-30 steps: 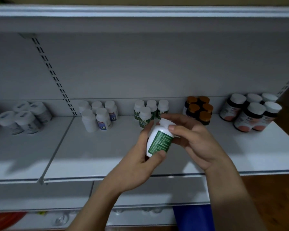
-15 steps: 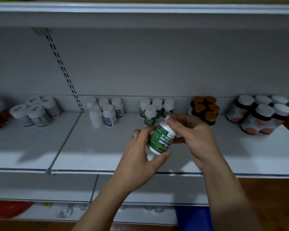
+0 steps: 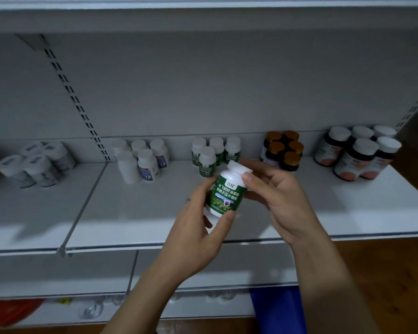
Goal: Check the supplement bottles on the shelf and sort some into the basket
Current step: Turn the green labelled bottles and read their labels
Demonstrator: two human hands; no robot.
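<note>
A white supplement bottle with a green label (image 3: pixel 227 192) is held tilted in front of the shelf, its label facing me. My left hand (image 3: pixel 198 227) grips its lower body, thumb at the bottom edge. My right hand (image 3: pixel 275 196) pinches the bottle near its white cap, thumb on the shoulder. Behind it stand several matching green-label bottles (image 3: pixel 215 153) at the back of the white shelf (image 3: pixel 130 213).
Along the shelf's back stand white bottles with blue labels (image 3: pixel 143 160), grey-label bottles (image 3: pixel 36 165) at the left, dark bottles with orange caps (image 3: pixel 284 150), and dark bottles with white caps (image 3: pixel 357 153) at the right. Below, a red object (image 3: pixel 10 312) and a blue object (image 3: pixel 275 309).
The bottle has been turned in my hands, so the label's front with white lettering now faces me. Both hands keep their hold in about the same place.
</note>
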